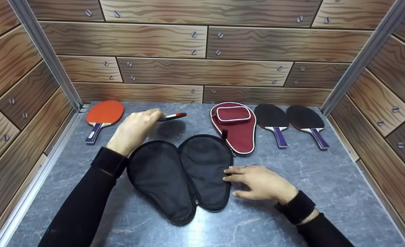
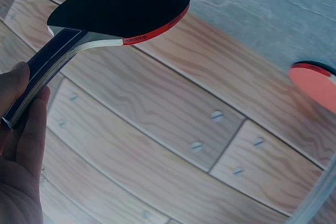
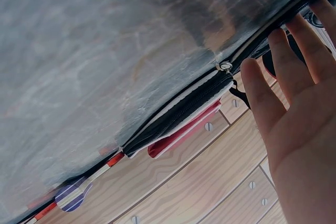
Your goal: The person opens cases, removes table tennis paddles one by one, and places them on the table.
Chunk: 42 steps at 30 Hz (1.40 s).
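Held by its handle in my left hand (image 1: pixel 135 128), a table tennis paddle (image 2: pixel 121 11) is raised over the table, seen nearly edge-on in the head view. Its black face and red edge show in the left wrist view. A black paddle case (image 1: pixel 157 178) lies unzipped and spread flat, both halves showing their dark lining. My right hand (image 1: pixel 260 181) rests at the case's right edge with fingers extended, fingertips on the rim. In the right wrist view, the fingers (image 3: pixel 289 56) lie along the zipper edge, beside the zipper pull (image 3: pixel 226 66).
A maroon paddle case (image 1: pixel 236 137) with white piping lies behind the black case. To its right are two black paddles (image 1: pixel 271 116) with purple handles. An orange-red paddle (image 1: pixel 105 111) lies at the back left. Wood-patterned walls (image 1: pixel 161 41) enclose the grey table (image 1: pixel 312 171).
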### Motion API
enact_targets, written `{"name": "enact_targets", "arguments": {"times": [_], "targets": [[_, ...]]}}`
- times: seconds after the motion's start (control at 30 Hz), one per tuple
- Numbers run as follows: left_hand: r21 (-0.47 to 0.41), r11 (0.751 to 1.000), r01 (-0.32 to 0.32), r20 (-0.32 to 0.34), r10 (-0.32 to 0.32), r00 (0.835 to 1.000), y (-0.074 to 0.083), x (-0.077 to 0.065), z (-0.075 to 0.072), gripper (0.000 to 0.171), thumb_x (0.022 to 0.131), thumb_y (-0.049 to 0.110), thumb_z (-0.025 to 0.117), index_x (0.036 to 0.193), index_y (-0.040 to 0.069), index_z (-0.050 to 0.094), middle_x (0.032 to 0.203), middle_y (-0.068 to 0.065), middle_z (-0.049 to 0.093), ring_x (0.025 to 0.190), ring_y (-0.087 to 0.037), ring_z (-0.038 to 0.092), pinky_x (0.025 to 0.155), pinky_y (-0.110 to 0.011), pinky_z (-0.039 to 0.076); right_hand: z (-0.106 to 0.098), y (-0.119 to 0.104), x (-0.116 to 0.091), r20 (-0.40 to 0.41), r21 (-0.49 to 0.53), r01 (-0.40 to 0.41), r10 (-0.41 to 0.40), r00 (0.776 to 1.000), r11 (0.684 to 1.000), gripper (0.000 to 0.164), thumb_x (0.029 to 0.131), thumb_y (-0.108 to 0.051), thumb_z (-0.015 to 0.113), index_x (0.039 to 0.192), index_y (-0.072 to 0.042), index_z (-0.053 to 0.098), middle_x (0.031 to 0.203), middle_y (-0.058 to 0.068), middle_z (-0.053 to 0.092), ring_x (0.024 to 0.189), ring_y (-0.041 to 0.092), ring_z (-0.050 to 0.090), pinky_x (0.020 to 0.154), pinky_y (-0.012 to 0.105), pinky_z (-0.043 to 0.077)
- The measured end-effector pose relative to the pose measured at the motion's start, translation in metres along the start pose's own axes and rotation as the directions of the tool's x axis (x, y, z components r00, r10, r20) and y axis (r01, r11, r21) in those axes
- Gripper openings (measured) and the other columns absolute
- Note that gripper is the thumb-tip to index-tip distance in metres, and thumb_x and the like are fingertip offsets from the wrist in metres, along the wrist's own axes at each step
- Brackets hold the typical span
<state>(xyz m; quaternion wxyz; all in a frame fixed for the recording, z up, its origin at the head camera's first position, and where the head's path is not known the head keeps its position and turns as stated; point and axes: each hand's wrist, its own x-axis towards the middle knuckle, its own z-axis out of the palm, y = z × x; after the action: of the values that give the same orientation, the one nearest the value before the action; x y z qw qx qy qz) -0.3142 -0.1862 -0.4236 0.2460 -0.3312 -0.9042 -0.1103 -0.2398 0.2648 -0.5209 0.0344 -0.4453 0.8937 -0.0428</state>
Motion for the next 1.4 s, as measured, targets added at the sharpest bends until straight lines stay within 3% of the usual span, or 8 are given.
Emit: {"name": "enact_targets", "arguments": {"times": [0.3,0.53,0.73,0.9,1.1,1.3,1.4], "targets": [[0.034,0.995,0.089,-0.017,-0.088,0.996,-0.023,-0.012,0.007,0.012,0.109,0.004,0.078,0.121,0.004,0.078,0.111,-0.013,0.084,0.093,-0.045,0.086,0.076,-0.061,0.072,0.001,0.001,0.0,0.0,0.002,0.003,-0.003,1.0,1.0,0.054,0.112,-0.052,0.073,0.161,-0.031,0.073,0.172,0.0,0.069,0.155,0.026,0.071,0.119,0.055,0.065],[0.081,0.99,0.116,-0.043,-0.113,0.993,-0.037,-0.022,0.015,0.002,0.11,0.002,0.074,0.111,0.001,0.073,0.103,-0.016,0.08,0.089,-0.048,0.084,0.071,-0.064,0.068,0.001,0.001,0.0,-0.001,0.003,0.004,-0.004,1.0,1.0,0.054,0.112,-0.052,0.073,0.161,-0.031,0.073,0.172,0.0,0.069,0.156,0.025,0.071,0.119,0.055,0.065],[0.132,0.981,0.142,-0.053,-0.137,0.989,-0.047,-0.03,0.022,0.005,0.112,0.001,0.067,0.111,-0.002,0.072,0.106,-0.019,0.081,0.092,-0.05,0.084,0.073,-0.065,0.069,0.0,0.001,0.0,0.005,0.009,-0.001,0.001,1.0,1.0,0.054,0.113,-0.053,0.072,0.162,-0.031,0.073,0.173,0.0,0.068,0.156,0.026,0.07,0.12,0.055,0.064],[0.139,0.976,0.166,-0.05,-0.16,0.986,-0.053,-0.036,0.029,0.01,0.107,-0.01,0.066,0.112,-0.004,0.073,0.112,-0.022,0.084,0.096,-0.052,0.085,0.077,-0.065,0.071,0.0,0.002,0.0,0.008,0.017,-0.004,0.004,1.0,1.0,0.054,0.113,-0.053,0.072,0.162,-0.031,0.072,0.173,0.0,0.067,0.156,0.027,0.07,0.121,0.055,0.064],[0.144,0.974,0.175,-0.015,-0.175,0.985,-0.061,-0.043,0.04,0.018,0.1,-0.018,0.067,0.111,-0.005,0.074,0.115,-0.025,0.085,0.099,-0.051,0.085,0.078,-0.063,0.072,0.0,0.002,-0.001,0.006,0.024,-0.002,0.002,1.0,1.0,0.054,0.113,-0.052,0.072,0.163,-0.031,0.072,0.174,0.0,0.067,0.158,0.026,0.068,0.122,0.055,0.063],[0.146,0.975,0.168,0.037,-0.175,0.984,-0.067,-0.049,0.049,0.015,0.104,-0.011,0.07,0.114,-0.005,0.079,0.118,-0.026,0.086,0.102,-0.049,0.086,0.08,-0.062,0.073,0.001,0.002,-0.001,0.008,0.026,-0.001,0.001,1.0,1.0,0.054,0.114,-0.053,0.071,0.163,-0.031,0.072,0.175,0.0,0.066,0.159,0.026,0.068,0.122,0.055,0.063],[0.119,0.978,0.17,0.075,-0.18,0.981,-0.069,-0.052,0.052,0.017,0.101,-0.006,0.078,0.118,-0.004,0.081,0.122,-0.025,0.086,0.108,-0.049,0.086,0.088,-0.062,0.073,0.001,0.002,-0.001,0.012,0.029,-0.006,0.005,1.0,1.0,0.054,0.114,-0.054,0.071,0.163,-0.032,0.071,0.175,0.0,0.065,0.159,0.026,0.068,0.122,0.055,0.063]]}}
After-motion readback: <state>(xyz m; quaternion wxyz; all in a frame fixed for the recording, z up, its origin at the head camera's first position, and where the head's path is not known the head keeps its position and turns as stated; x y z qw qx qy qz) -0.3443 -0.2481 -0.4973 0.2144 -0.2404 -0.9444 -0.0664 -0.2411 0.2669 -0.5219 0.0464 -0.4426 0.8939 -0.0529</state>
